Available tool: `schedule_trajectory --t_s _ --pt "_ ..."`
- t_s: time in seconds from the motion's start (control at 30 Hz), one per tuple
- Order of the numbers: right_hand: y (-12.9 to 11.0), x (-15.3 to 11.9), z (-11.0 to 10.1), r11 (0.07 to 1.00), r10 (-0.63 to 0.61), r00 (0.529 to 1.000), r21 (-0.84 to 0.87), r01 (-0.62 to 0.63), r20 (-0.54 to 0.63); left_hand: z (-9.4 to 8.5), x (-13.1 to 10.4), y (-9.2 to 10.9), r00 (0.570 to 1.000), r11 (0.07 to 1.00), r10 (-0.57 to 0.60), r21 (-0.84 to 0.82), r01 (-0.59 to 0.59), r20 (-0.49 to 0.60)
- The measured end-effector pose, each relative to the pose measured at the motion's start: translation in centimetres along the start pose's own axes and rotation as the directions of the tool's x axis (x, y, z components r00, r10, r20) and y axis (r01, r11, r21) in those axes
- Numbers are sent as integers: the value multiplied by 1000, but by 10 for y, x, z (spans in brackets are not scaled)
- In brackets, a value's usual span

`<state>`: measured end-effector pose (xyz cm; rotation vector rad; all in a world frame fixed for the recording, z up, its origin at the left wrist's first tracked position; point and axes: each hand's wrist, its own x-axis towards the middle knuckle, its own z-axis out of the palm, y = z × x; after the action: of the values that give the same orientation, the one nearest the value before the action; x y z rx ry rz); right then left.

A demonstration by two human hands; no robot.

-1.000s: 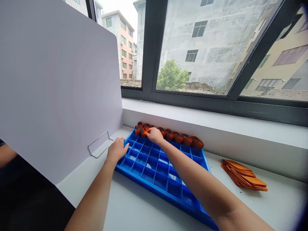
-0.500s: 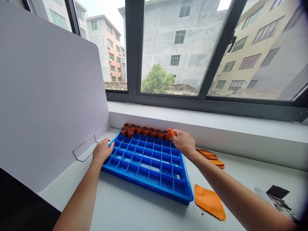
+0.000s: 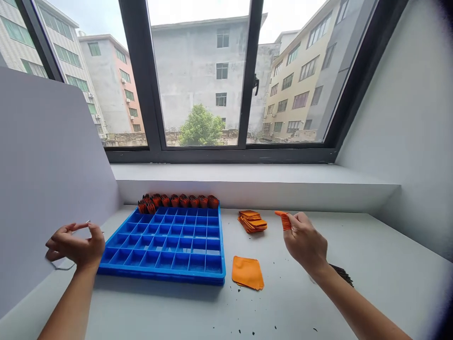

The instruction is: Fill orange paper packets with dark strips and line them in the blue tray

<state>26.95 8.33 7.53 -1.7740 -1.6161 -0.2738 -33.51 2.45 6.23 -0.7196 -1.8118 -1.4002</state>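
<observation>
A blue compartment tray (image 3: 166,279) lies on the white table. Rolled dark-and-orange bundles (image 3: 184,200) stand upright along its back row, with a few more at the back left corner. My left hand (image 3: 76,245) is off the tray, left of its edge, fingers loosely curved with nothing visible in them; a wire stand (image 3: 65,269) shows partly behind it. Over the table's right side is my right hand (image 3: 305,240), with ribbed orange finger covers (image 3: 286,222) on it. Its fingers are curled closed, and I see no object between them.
A pile of orange square pieces (image 3: 252,222) lies right of the tray, and another orange stack (image 3: 247,273) sits nearer. Dark thin sheets (image 3: 341,274) are partly behind my right forearm. A grey-white panel (image 3: 49,179) stands left. Dark scraps dot the table.
My left hand has let go of the tray's left edge. My right hand has left the back row and moved right, past the orange pieces. The view has turned right.
</observation>
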Motion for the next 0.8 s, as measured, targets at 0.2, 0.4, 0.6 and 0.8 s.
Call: schedule_trajectory --t_s 0.2,0.4,0.6,0.8 --pt "7 -11 -4 999 -53 999 12 53 -4 -46 -64 126 832 938 341 -208 -276 437" --pt "15 -21 5 879 -426 905 235 416 -9 -71 -166 247 38 490 852 -768 -413 523" --pt "22 -37 6 720 -629 772 309 621 -86 -64 -228 256 -49 360 913 -854 -376 406" --pt "15 -45 7 629 -666 724 387 674 -178 -66 -236 244 -70 349 915 -869 -352 397"
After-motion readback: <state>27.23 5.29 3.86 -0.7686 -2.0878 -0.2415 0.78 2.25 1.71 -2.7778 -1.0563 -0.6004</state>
